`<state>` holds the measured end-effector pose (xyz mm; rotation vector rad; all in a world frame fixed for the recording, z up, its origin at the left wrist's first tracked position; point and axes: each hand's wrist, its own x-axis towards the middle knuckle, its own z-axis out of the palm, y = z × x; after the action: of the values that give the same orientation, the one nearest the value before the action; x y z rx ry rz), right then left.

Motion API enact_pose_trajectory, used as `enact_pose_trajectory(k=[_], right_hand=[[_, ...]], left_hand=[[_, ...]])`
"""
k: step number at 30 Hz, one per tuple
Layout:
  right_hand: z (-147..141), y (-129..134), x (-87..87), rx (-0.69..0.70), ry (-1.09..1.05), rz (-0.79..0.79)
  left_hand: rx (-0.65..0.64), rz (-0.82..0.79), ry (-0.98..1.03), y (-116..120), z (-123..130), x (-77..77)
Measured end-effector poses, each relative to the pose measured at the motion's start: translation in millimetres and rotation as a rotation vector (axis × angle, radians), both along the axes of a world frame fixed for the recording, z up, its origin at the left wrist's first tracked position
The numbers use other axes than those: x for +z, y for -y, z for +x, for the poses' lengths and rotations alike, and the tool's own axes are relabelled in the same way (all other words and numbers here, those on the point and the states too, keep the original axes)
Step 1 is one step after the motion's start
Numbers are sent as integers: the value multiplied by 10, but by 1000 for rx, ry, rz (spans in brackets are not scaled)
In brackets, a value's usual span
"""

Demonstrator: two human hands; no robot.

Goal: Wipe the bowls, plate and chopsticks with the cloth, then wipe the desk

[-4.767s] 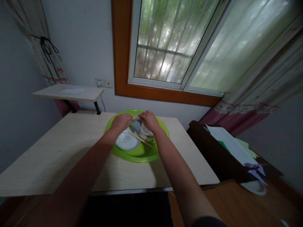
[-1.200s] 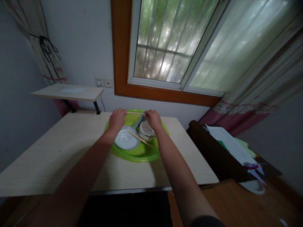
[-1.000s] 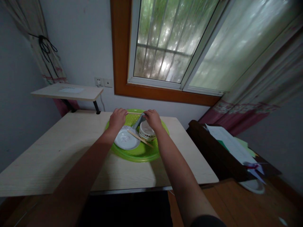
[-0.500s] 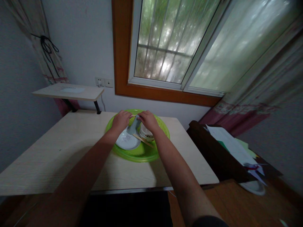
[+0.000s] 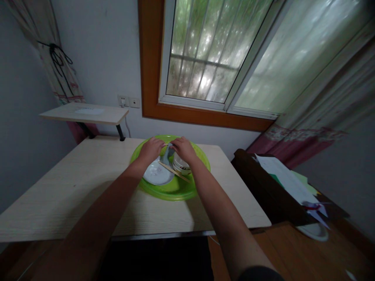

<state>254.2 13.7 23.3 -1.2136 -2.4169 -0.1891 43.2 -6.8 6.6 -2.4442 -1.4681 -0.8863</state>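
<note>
Over the far part of a round green basin, my left hand and my right hand work close together. A grey cloth hangs down from the fingers of my right hand, which pinch it. The closed fingers of my left hand hold a thin pale piece that runs towards the cloth; its kind is too small to tell. In the basin, a white plate lies at the left and stacked white bowls stand at the right, partly behind my right hand. Wooden chopsticks lie slanting between them.
The basin rests on a pale wooden table. A small raised shelf stands at its back left, below a wall socket. Right of the table is a dark brown piece of furniture with papers on it.
The grey cloth is gathered up higher and narrower between my hands, uncovering more of the chopsticks. Both hands stay almost in place.
</note>
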Motion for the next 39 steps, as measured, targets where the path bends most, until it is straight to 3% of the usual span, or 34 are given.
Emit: enact_pose_trajectory(k=[5,16,20,30,34,39], right_hand=[[-58,-3,2,58,-13,-19],[338,-82,30,-371,-289,53],[387,-120,7,-437,-402,105],[246,-1,105,-254,-657,221],[194,36,90,-59,-797,96],[189,93,74,200,-916,-184]], left_hand=[[8,-16,30,17,19,23],[282,45,127,-103,-146,-21],[369,32,181,-116,-192,-26],[415,-16,198,-131,-198,-45],[417,-19,192,-126,-192,-39],[404,-7,217,-133,-201,-56]])
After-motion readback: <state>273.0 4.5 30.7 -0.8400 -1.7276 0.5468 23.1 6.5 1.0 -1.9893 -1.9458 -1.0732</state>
